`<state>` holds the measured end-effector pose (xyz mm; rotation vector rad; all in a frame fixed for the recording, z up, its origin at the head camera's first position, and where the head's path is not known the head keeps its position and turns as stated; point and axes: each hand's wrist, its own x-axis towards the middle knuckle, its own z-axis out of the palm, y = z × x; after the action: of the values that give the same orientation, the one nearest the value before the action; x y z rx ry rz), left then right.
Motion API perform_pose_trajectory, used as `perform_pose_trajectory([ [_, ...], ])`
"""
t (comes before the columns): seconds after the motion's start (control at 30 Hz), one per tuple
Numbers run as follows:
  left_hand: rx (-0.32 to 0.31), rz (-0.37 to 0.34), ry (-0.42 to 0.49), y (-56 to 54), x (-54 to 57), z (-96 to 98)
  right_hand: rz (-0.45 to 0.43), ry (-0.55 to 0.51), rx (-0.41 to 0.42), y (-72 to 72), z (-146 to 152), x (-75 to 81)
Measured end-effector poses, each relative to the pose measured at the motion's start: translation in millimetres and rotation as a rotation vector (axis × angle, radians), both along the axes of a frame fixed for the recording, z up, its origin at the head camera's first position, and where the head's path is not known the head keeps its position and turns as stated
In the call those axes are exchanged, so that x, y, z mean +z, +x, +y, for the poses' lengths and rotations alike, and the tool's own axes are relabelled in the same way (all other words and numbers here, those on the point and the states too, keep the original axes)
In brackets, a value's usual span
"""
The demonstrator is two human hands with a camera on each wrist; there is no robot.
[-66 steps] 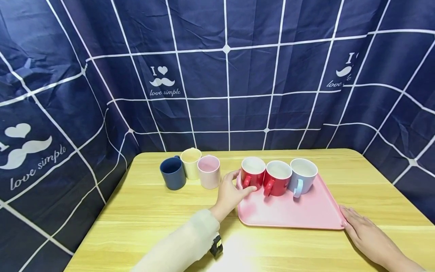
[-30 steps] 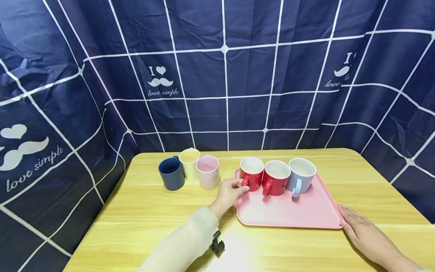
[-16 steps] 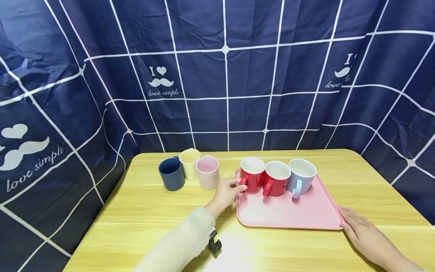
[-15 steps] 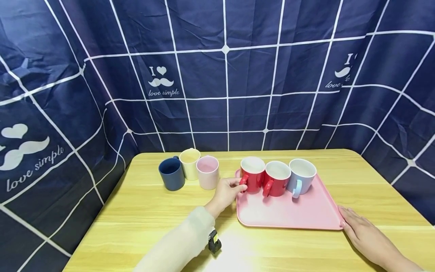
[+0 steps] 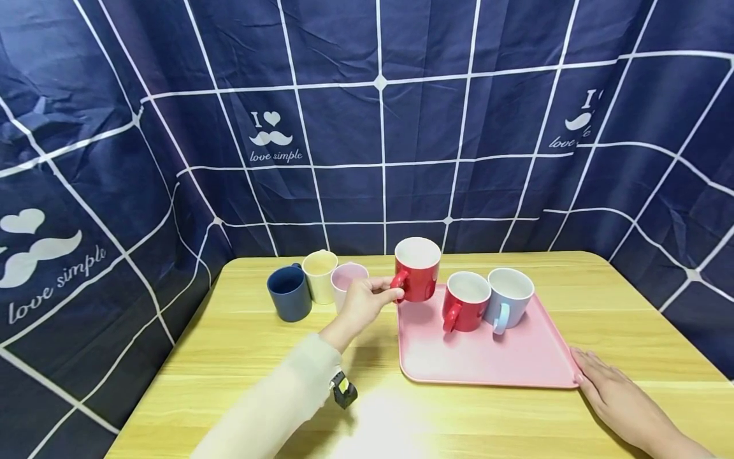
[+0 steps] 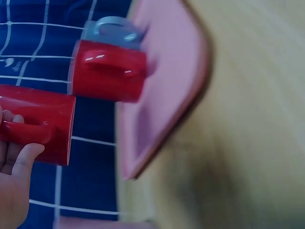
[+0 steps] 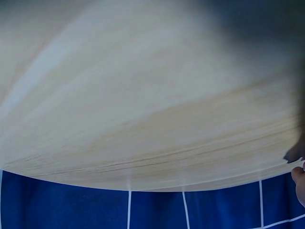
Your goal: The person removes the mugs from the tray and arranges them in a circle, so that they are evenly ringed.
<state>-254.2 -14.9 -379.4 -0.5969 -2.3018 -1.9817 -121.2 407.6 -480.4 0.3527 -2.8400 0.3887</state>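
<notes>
My left hand [image 5: 360,305] pinches the handle of a red mug [image 5: 418,274] with a white inside, held upright in the air over the tray's far left corner. In the left wrist view the thumb and fingers close on the handle of that red mug [image 6: 52,114]. A second red mug [image 5: 467,305] and a light blue mug [image 5: 510,296] stand side by side on the pink tray [image 5: 482,366], handles toward me. My right hand [image 5: 622,401] lies flat on the table, its fingers touching the tray's right edge. The right wrist view shows mostly bare table and a bit of a fingertip.
Left of the tray, a navy mug [image 5: 290,296], a cream mug [image 5: 321,274] and a pale pink mug [image 5: 348,280] stand close together, the pink one partly behind my left hand. A dark blue gridded curtain [image 5: 344,191] surrounds the wooden table [image 5: 229,382].
My left hand went from the red mug's side to its handle, then lifted the mug off the tray, up and slightly left. The right hand and the other mugs stayed put.
</notes>
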Motion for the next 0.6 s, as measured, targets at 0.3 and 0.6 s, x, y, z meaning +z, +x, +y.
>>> perform_pose_trajectory([
  [0.3,0.041,0.023,-0.009,-1.5,47.0,-31.3,0.009,0.002,0.002,1.0,-0.6,0.3],
  [0.6,0.050,0.074,0.045,5.0,76.6,-73.6,0.011,0.007,0.001,0.7,-0.4,-0.2],
])
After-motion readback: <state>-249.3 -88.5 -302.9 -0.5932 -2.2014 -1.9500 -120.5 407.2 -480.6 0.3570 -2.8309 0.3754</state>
